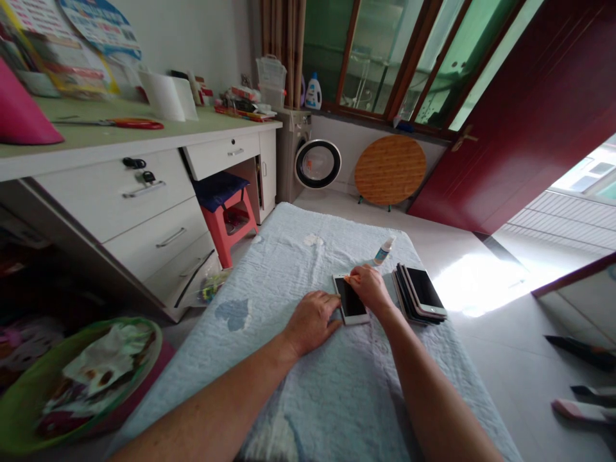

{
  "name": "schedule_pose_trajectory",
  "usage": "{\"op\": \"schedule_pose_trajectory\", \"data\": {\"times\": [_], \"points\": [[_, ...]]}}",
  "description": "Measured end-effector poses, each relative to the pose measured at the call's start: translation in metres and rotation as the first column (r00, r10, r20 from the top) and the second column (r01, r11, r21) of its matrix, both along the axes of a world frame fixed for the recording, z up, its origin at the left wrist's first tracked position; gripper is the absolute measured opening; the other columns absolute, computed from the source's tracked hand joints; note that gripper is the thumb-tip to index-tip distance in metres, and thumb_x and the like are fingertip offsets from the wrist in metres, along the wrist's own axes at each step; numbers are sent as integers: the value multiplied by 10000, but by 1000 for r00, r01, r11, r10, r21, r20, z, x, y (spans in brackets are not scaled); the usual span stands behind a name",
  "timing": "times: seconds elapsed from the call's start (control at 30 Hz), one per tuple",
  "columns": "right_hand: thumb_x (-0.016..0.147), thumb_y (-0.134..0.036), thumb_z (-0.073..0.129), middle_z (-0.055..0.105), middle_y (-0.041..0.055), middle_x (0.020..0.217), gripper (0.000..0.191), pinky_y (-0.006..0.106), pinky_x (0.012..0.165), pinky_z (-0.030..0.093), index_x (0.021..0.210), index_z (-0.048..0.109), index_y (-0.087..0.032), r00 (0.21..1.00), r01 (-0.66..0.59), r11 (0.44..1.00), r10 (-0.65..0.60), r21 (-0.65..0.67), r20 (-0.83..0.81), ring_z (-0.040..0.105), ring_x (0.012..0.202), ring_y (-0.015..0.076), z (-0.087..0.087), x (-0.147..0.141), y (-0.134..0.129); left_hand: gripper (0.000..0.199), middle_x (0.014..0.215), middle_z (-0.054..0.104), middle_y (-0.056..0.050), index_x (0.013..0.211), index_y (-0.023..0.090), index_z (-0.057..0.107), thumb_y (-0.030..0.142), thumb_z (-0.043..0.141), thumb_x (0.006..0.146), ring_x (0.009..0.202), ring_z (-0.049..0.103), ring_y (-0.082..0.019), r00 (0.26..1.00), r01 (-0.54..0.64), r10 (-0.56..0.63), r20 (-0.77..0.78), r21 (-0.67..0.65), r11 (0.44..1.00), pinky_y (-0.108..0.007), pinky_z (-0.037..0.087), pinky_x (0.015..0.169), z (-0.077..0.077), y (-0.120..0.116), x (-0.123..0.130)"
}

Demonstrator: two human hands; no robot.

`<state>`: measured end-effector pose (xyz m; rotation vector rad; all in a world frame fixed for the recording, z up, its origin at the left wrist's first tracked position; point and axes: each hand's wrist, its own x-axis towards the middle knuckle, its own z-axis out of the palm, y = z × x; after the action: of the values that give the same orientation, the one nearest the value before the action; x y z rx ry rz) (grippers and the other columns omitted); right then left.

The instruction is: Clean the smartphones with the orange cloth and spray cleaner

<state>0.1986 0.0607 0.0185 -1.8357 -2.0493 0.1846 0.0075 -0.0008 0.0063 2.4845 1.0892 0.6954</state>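
A small white tablet (pixel 355 307) with a dark screen lies flat on the pale blue quilted cover (pixel 283 256). My left hand (pixel 310 317) rests at its left side, fingers bent, gripping the edge, with the thumb near the lower corner. Over the tablet's upper right part is my right hand (pixel 369 287), closed on a small orange cloth (pixel 353 278) that touches the screen; most of the cloth is hidden by the fingers. Right of that hand, several tablets (pixel 424 292) are stacked. A small spray bottle (pixel 384 251) lies tilted beyond them.
On the left stands a white desk (pixel 144 199) with scissors (pixel 135 123) and a paper roll (pixel 163 96). A red stool (pixel 231 218) is tucked beneath. At lower left is a green-rimmed bin (pixel 29 391). A round wooden tabletop (pixel 389 168) leans under the window, beside a red door (pixel 505 122).
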Motion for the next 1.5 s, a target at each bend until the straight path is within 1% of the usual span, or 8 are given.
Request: {"op": "schedule_pose_trajectory", "data": {"times": [0.17, 0.3, 0.5, 0.73, 0.97, 1.03, 1.23, 1.5], "points": [[828, -247, 579, 613, 48, 815, 150, 224, 685, 366, 827, 696, -154, 1000, 30, 999, -30, 31, 0, 547, 732, 136, -4, -5, 16, 408, 1166, 640, -66, 1197, 218, 578, 412, 629, 842, 1047, 563, -245, 999, 23, -21, -34, 41, 999, -393, 408, 945, 1, -1, 0], [823, -225, 573, 616, 43, 828, 157, 219, 713, 382, 855, 714, -165, 999, -48, 999, 48, -4, -20, 561, 756, 137, -2, -10, 15, 485, 1199, 621, -73, 1187, 215, 608, 533, 618, 821, 1066, 551, -262, 998, 23, -19, -62, 72, 997, -408, 408, 950, -2, 0, 0], [808, -185, 576, 618, 36, 823, 174, 222, 720, 409, 870, 738, -171, 973, -210, 976, 203, -58, -106, 574, 767, 138, 3, -9, -2, 449, 1156, 633, -78, 1118, 203, 630, 546, 598, 831, 1039, 566, -254, 999, -10, 13, -42, 89, 996, -411, 404, 941, -2, 1, 1], [808, -147, 566, 619, 49, 834, 185, 234, 732, 427, 860, 742, -166, 945, -295, 948, 270, -121, -187, 582, 773, 138, 13, -8, -33, 434, 1055, 642, -59, 1117, 213, 604, 536, 603, 828, 994, 575, -242, 999, -36, 35, 6, 67, 997, -382, 413, 895, -1, 0, -1], [769, -145, 600, 623, 35, 833, 162, 211, 687, 422, 855, 735, -168, 881, -469, 818, 410, -332, -236, 584, 729, 122, 32, -3, -56, 329, 948, 643, -59, 906, 189, 617, 501, 512, 893, 912, 579, -220, 999, -44, 45, -18, 77, 996, -355, 416, 840, -1, -1, -1], [756, -150, 606, 628, 32, 831, 163, 209, 684, 418, 859, 731, -167, 881, -472, 809, 414, -352, -230, 587, 733, 123, 35, -3, -57, 301, 920, 641, -53, 872, 187, 609, 461, 493, 913, 898, 578, -212, 998, -46, 48, -29, 85, 995, -352, 414, 839, 0, -1, -1], [732, -170, 592, 650, 30, 809, 152, 218, 669, 394, 809, 722, -163, 935, -355, 877, 326, -323, -141, 576, 737, 132, 35, -6, -42, 220, 932, 624, -49, 882, 181, 592, 400, 573, 885, 908, 555, -218, 991, -52, 68, -112, 139, 989, -363, 417, 847, 4, -5, -1], [682, -140, 583, 656, -1, 715, 137, 195, 594, 387, 747, 699, -172, 933, -358, 843, 305, -401, -193, 562, 671, 118, 31, -6, -29, 125, 946, 637, -41, 1009, 206, 606, 241, 539, 909, 909, 565, -211, 981, 53, -13, -193, 207, 977, -359, 439, 826, 3, -8, 2]]}}
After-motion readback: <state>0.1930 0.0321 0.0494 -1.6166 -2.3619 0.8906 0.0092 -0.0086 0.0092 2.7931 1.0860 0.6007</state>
